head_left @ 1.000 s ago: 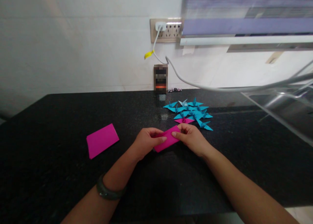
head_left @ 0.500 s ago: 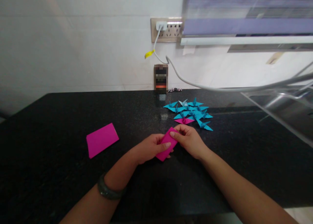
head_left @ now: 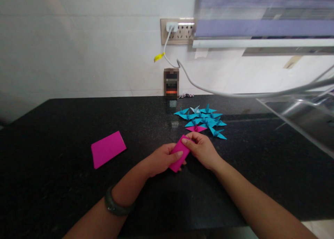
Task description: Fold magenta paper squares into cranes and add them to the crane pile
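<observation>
Between both hands is a folded sheet of magenta origami paper [head_left: 178, 159], a narrow rectangle tilted up to the right. My left hand [head_left: 165, 159] grips its lower left part, thumb on top and fingers underneath. My right hand [head_left: 202, 146] pinches the upper end, with the thumb across the top face. Just beyond the right hand lie several blue paper cranes [head_left: 207, 120] in a cluster, with a pale blue crane [head_left: 195, 109] at the back and a magenta crane [head_left: 196, 128] at the near side. A stack of magenta paper [head_left: 108, 150] rests to the left.
The black countertop [head_left: 65, 127] runs back to a white tiled wall. A phone-like device [head_left: 171, 83] leans there beside a beaded strand [head_left: 186, 95]. A white cable [head_left: 198, 87] hangs from the socket panel [head_left: 179, 31]. A metal sink [head_left: 310, 117] is at right.
Almost nothing differs. The folded paper has turned slightly and its lower end sits a little farther right; both hands keep their hold.
</observation>
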### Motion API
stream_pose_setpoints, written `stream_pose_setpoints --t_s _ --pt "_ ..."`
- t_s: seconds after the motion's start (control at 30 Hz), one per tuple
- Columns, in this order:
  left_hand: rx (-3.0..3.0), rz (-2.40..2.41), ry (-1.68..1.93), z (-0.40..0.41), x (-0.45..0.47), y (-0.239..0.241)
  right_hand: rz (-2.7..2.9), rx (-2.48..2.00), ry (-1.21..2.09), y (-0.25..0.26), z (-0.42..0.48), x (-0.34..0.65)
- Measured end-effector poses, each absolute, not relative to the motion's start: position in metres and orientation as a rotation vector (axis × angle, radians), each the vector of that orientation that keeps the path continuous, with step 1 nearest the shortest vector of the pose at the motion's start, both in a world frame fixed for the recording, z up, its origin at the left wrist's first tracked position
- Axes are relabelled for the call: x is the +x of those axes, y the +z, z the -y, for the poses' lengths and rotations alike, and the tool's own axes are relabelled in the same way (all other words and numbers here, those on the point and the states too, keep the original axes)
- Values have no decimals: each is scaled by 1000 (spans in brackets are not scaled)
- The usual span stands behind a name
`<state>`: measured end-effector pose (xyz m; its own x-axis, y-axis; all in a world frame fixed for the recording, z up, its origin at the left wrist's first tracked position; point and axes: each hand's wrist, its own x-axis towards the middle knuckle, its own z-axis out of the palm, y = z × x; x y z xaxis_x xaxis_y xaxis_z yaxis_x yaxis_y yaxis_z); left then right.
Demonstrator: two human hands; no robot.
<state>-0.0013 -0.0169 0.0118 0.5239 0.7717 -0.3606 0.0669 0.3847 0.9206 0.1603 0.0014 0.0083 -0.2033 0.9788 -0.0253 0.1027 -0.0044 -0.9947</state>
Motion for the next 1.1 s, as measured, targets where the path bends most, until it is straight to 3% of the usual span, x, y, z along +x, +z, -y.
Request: stream_pose_setpoints --t_s 0.77,1.1 --pt "1069 -979 634 19 4 8 1368 -1173 1347 11 1 158" --pt "958 -993 799 16 8 8 1104 -1152 1658 19 8 146"
